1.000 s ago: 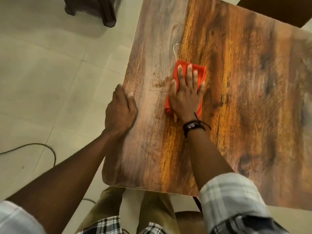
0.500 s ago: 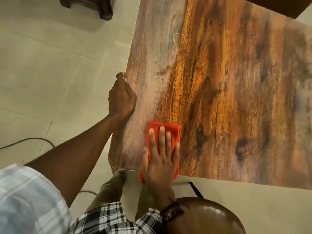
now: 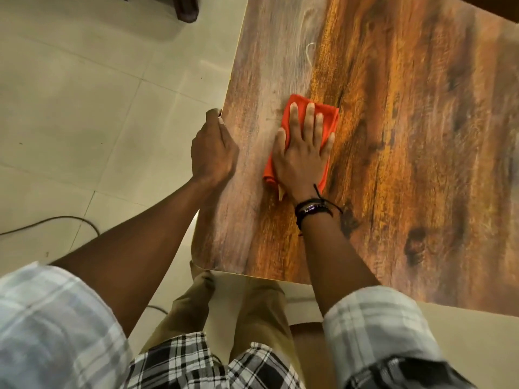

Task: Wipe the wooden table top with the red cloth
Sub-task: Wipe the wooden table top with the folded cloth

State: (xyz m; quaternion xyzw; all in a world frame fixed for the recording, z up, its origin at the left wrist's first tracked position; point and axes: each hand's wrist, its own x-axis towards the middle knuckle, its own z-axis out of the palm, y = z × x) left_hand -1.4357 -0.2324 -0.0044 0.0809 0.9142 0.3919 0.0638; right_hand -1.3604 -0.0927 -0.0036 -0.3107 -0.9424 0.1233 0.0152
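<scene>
I am looking down on the square wooden table top with streaked brown and orange grain [image 3: 393,141], and the folded red cloth [image 3: 304,113] is lying on its left half, a little in from the left edge and about midway along that edge. My right hand [image 3: 302,155] is pressing flat on the cloth, palm down, its fingers [image 3: 309,119] stretched straight and slightly spread, not curling around the fabric; the cloth is showing beyond the fingertips and along both sides of the palm. A dark corded bracelet [image 3: 311,209] is sitting on that wrist, and the rolled pale checked sleeve [image 3: 373,318] is covering the upper forearm. My left hand [image 3: 213,153] is resting on the table's left edge just beside the cloth, with the fingers bending over the rim and gripping it, the thumb lying on top. A thin pale curved mark [image 3: 309,51] is showing on the wood beyond the cloth. Below the near edge I am seeing khaki trousers [image 3: 252,313] and a black-and-white checked shirt hem [image 3: 202,363]. A dark cable [image 3: 56,220] is trailing across the pale tiled floor [image 3: 98,108] to the left.
</scene>
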